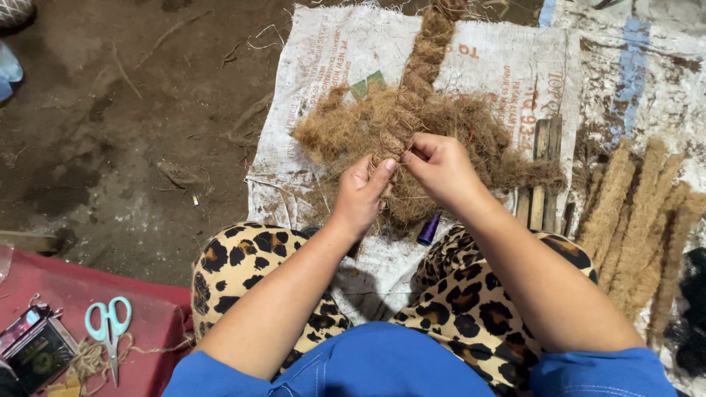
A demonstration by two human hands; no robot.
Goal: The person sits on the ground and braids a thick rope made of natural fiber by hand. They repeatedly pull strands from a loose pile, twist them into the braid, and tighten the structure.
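Over a worn white woven sack (309, 95) spread on the dirt floor, the left hand (360, 197) and right hand (441, 165) meet at a loose mound of brown coconut fibre (368, 125). Both sets of fingers are pinched shut on strands where a thick braided fibre rope (425, 51) leaves the mound (finished brown ropes (640, 213) lie to the right). Pale green-handled scissors (109, 323) rest on a red cloth (147, 323) at lower left.

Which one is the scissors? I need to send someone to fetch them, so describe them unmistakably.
Start at the red mat in the lower left corner, beside the person's leopard-print knee. The scissors lie on it, blades pointing down, next to a tangle of brown twine and a dark flat packet. Their mint-green handle loops are the only pale green thing there.
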